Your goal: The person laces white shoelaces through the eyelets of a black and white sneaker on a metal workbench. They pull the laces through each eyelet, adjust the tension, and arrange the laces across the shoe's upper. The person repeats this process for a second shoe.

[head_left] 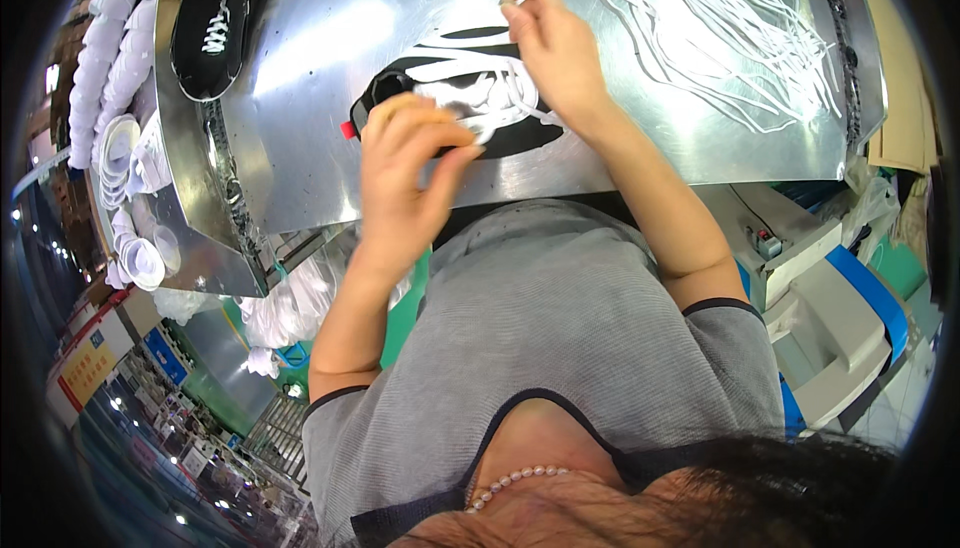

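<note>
A black shoe [530, 137] with a red tab at its heel lies on the metal table in front of me. A white shoelace [520, 83] runs in loose loops over its upper. My left hand [410, 153] is over the heel side, its thumb and forefinger pinched on the lace near the shoe's opening. Beyond the toe side, my right hand [555, 48] is raised with thumb and forefinger pressed together. Whatever sits between those right fingertips is too small to make out against the glare. Part of the shoe is hidden beneath the left hand.
A bundle of white laces [720, 38] spreads across the right of the metal table [300, 163]. Another black shoe [212, 38], laced in white, stands at the far left edge. Stacked white cup-like pieces [105, 58] hang beyond it. A grey and blue bin [840, 328] is at my right.
</note>
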A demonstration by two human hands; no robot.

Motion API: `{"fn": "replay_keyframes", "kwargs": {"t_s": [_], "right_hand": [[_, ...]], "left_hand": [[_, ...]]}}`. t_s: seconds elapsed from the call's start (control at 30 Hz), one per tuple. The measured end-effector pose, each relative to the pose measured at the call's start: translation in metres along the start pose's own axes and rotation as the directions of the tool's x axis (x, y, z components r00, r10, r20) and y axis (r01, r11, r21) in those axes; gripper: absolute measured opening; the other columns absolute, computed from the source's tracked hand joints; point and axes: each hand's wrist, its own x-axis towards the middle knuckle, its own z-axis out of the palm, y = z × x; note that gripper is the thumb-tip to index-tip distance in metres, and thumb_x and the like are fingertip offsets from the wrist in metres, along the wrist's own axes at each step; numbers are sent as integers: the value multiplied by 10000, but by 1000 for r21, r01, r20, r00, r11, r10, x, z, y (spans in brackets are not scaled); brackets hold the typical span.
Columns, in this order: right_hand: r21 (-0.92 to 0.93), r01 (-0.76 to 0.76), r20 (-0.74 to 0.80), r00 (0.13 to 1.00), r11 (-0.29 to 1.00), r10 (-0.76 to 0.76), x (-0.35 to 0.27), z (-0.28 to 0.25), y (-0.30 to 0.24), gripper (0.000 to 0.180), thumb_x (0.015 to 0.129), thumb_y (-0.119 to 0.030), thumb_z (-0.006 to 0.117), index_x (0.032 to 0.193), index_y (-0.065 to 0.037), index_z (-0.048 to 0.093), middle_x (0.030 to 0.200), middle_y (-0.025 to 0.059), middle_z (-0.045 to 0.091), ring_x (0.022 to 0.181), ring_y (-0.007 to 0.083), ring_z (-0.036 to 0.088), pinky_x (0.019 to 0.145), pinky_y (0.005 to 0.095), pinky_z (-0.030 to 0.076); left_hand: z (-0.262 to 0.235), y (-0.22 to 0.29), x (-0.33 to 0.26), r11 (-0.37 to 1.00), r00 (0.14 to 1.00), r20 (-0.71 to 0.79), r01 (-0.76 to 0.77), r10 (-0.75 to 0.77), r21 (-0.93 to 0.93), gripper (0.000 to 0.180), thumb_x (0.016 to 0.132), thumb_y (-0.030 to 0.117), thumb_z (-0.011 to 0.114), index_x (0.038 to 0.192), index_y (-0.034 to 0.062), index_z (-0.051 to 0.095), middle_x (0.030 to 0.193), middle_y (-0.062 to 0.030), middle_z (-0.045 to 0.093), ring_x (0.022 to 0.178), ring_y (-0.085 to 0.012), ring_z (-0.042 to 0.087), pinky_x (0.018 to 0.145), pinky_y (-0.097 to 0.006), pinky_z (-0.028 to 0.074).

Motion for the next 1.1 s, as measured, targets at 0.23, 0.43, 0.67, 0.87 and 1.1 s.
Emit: {"fn": "replay_keyframes", "kwargs": {"t_s": [0.23,0.43,0.67,0.87,1.1], "right_hand": [[252,14,133,990,968,-49,-58,-39,-21,194,976,-153,598,1132,-45,557,831,139,687,705,314,665,631,355,492],[111,7,262,964,994,-36,-96,-41,-12,173,959,-152,616,1054,-27,543,860,142,697,737,323,676,648,389,506],[18,31,303,952,999,-35,-89,-38,-13,141,963,-154,603,1008,-41,531,850,115,689,732,310,667,626,405,493],[-136,101,289,956,986,-58,-82,-13,-12,121,987,-161,536,1018,-55,487,840,123,667,740,350,656,616,433,486],[-195,57,386,922,979,23,-67,-64,-33,178,963,-204,601,1043,-47,579,846,131,698,737,336,675,649,387,512]], "left_hand": [[34,-12,1,984,979,-99,176,-176,-10,171,796,46,788,916,19,670,950,-101,663,827,-237,653,754,-322,514],[31,-16,1,969,970,-22,243,-242,43,241,789,198,810,934,75,663,892,-58,691,735,-264,618,664,-347,477],[31,-17,2,974,975,-4,224,-224,33,228,796,193,808,919,65,664,838,-48,693,640,-248,605,583,-340,468],[42,-14,-1,986,990,42,136,-133,-99,135,837,55,754,942,20,677,855,-94,702,680,-221,642,584,-288,473],[40,-18,-10,998,999,-37,10,-8,58,147,825,69,762,922,34,658,808,-77,661,614,-236,572,554,-332,434]]}}
